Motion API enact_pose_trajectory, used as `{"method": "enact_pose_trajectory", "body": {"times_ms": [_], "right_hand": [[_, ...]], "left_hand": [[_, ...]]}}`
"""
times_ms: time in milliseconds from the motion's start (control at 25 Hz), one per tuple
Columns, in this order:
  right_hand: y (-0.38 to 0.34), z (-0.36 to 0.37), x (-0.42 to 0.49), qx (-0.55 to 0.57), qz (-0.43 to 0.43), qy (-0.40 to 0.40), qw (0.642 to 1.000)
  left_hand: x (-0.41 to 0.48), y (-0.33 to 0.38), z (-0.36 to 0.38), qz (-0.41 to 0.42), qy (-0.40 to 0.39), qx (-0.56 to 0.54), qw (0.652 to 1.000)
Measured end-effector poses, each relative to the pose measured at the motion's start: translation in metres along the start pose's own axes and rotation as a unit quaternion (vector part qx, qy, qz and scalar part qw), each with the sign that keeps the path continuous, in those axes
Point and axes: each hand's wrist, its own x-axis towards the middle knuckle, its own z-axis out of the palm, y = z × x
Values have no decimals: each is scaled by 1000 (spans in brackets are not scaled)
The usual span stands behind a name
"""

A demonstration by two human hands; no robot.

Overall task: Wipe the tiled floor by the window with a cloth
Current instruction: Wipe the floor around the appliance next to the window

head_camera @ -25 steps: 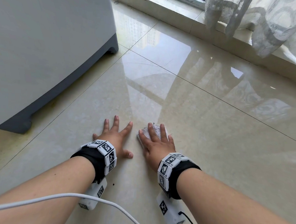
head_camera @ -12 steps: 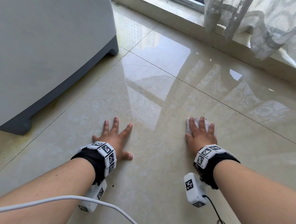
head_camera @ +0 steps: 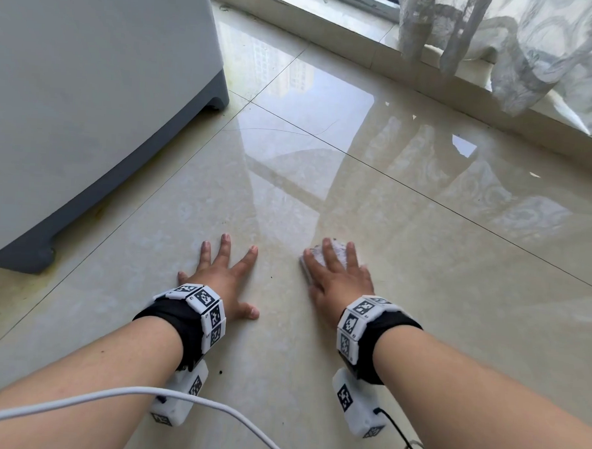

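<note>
Hands down on the tiled floor [head_camera: 422, 265] by the window: your left hand [head_camera: 221, 282] lies flat on the tile, fingers spread and straight, holding nothing. Your right hand [head_camera: 336, 283] presses a white cloth [head_camera: 338, 250] to the floor with straight fingers. Most of the cloth is hidden under the palm, and only a crumpled edge shows between and beyond the fingers, so its full shape cannot be told. The two hands are near each other but apart, on the same large tile.

Each wrist wears a black band [head_camera: 176, 324] ringed with white marker blocks, with a white marked box [head_camera: 179, 400] below it, partly covered by the forearm. A white cable [head_camera: 135, 390] crosses your left forearm and runs out at the bottom edge. A thin black cable [head_camera: 397, 430] leaves the right box and is also cut off.

At left stands a grey appliance [head_camera: 89, 93], its top cropped. Along the far side, the stone window sill [head_camera: 315, 16] and a lace curtain [head_camera: 537, 48] are cut by the frame, and the glass barely shows.
</note>
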Motion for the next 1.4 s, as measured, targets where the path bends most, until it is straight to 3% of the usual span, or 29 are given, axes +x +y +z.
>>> {"method": "enact_pose_trajectory", "body": {"times_ms": [160, 360, 800, 960, 1040, 1160, 1400], "right_hand": [[-41, 32, -3, -18, -82, -23, 996], [-50, 31, 10, -20, -96, -40, 994], [23, -1, 30, 22, 168, 9, 986], [4, -4, 40, 47, 196, 14, 979], [-16, -3, 45, 22, 153, 5, 988], [-56, 11, 41, -57, 18, -20, 998], [-114, 49, 17, -79, -157, -88, 981]], "left_hand": [[3, -15, 6, -14, -6, -3, 1000], [9, -41, 10, -32, -11, -22, 999], [-2, -104, 26, -75, -14, -49, 996], [-7, -118, 25, -84, -8, -63, 994], [-10, -126, 23, -87, -2, -67, 994], [-14, -139, 29, -93, -3, -71, 993], [-8, -151, 40, -85, -8, -86, 993]]}}
